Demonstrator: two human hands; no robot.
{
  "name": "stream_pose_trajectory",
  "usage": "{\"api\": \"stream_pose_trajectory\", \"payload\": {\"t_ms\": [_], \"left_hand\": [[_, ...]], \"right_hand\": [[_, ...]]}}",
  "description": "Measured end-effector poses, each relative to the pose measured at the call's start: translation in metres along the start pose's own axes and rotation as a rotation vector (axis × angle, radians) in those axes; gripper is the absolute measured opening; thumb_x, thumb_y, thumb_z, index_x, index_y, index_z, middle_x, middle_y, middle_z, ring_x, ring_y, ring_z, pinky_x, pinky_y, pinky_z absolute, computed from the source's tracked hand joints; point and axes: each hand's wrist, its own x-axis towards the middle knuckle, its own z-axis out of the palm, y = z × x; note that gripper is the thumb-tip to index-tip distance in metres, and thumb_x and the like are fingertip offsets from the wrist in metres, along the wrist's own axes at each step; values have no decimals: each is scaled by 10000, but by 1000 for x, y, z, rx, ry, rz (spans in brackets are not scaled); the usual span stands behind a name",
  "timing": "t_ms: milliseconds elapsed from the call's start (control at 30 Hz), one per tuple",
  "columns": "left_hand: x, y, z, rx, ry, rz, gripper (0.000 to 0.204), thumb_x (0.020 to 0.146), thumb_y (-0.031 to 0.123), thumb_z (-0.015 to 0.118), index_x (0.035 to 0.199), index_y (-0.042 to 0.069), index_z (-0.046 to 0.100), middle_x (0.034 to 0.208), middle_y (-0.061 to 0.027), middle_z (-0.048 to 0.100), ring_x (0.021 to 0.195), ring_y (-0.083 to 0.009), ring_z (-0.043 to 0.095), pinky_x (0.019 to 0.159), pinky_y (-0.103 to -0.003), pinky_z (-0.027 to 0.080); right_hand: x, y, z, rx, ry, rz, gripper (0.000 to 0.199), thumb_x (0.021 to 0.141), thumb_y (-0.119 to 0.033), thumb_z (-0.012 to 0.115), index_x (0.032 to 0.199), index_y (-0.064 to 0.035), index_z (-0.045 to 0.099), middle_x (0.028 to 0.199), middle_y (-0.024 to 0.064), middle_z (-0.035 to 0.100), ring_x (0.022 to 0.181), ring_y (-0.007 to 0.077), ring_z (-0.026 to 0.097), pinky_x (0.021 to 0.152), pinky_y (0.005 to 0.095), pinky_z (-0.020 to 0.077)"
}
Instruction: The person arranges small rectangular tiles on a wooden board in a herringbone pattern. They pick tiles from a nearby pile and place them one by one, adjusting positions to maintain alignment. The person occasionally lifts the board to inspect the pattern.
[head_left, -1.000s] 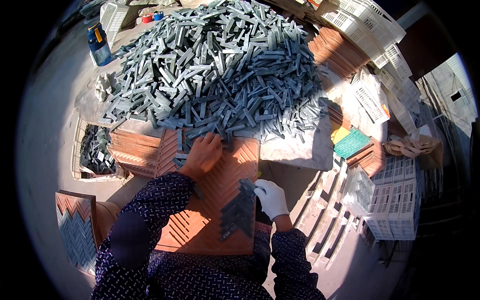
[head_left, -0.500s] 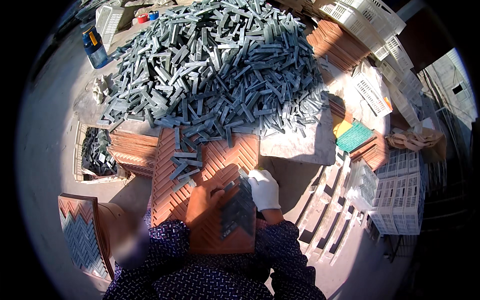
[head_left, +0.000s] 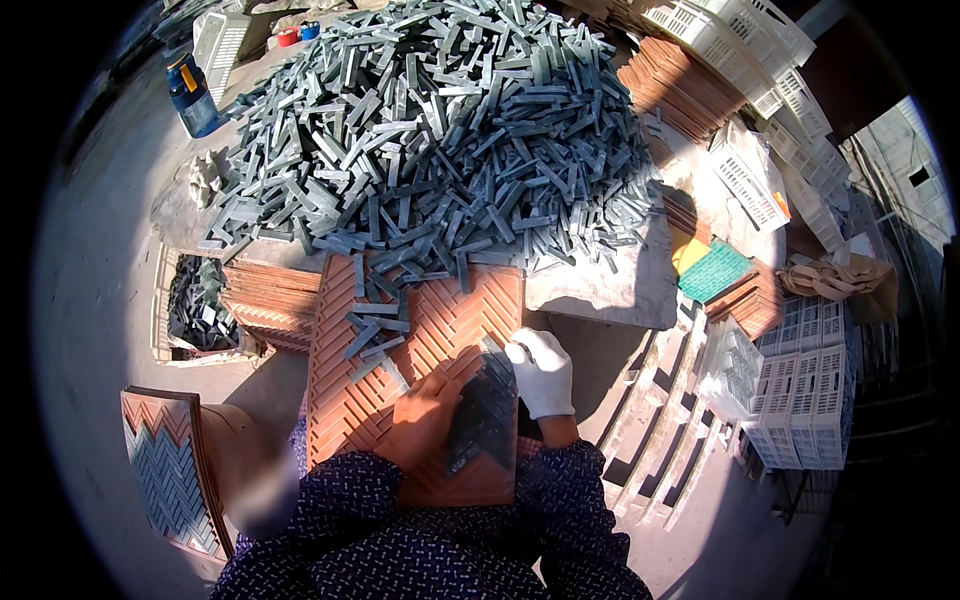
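Observation:
A reddish-brown mould tray (head_left: 340,330) with herringbone grooves lies in front of me. Dark grey stone strips (head_left: 478,415) fill grooves in its lower right part. My bare left hand (head_left: 425,415) rests over the tray beside these strips, its fingers stretched out toward the upper right. Whatever lies beneath the fingertips is hidden. At the tray's right edge my right hand (head_left: 543,372), in a white glove, has its fingers curled; what they hold, if anything, cannot be made out. Several loose stone strips (head_left: 376,325) lie on the tray's upper left.
A big heap of stone strips (head_left: 430,130) covers the table (head_left: 600,295) beyond the tray. Stacked trays (head_left: 270,300) and a crate of strips (head_left: 160,320) are left, with a filled tray stack (head_left: 165,470) nearer. Slatted pallets (head_left: 655,420) and white crates (head_left: 800,400) stand right.
My left hand has shifted right and turned over the tray, its fingers now reaching nearer the dark strips. My gloved right hand has drawn slightly right, toward the tray's edge.

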Motion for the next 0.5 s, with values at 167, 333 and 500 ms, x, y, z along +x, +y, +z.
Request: {"api": "stream_pose_trajectory", "payload": {"t_ms": [167,333,500], "left_hand": [[-12,0,8,-6,20,23,357,827,89,571,1181,37,566,1096,-118,566,1005,-304,569,794,-398,502],[-17,1,2,-46,-54,43,467,790,32,543,1254,5,502,1100,-142,533,1030,-316,561,868,-400,470],[-8,6,2,32,-109,44,471,780,15,524,1249,-4,485,1122,-151,522,999,-308,580,822,-369,494]], "right_hand": [[23,-15,11,-98,-152,-55,147,807,-148,634,911,-44,635,861,147,626,774,318,623,691,375,493],[60,-15,55,-178,-162,-33,295,773,-225,668,1014,-72,595,907,143,631,829,331,622,730,406,494],[82,-8,79,-270,-195,32,356,731,-219,682,1042,-78,582,897,145,645,849,340,626,757,416,497]]}}
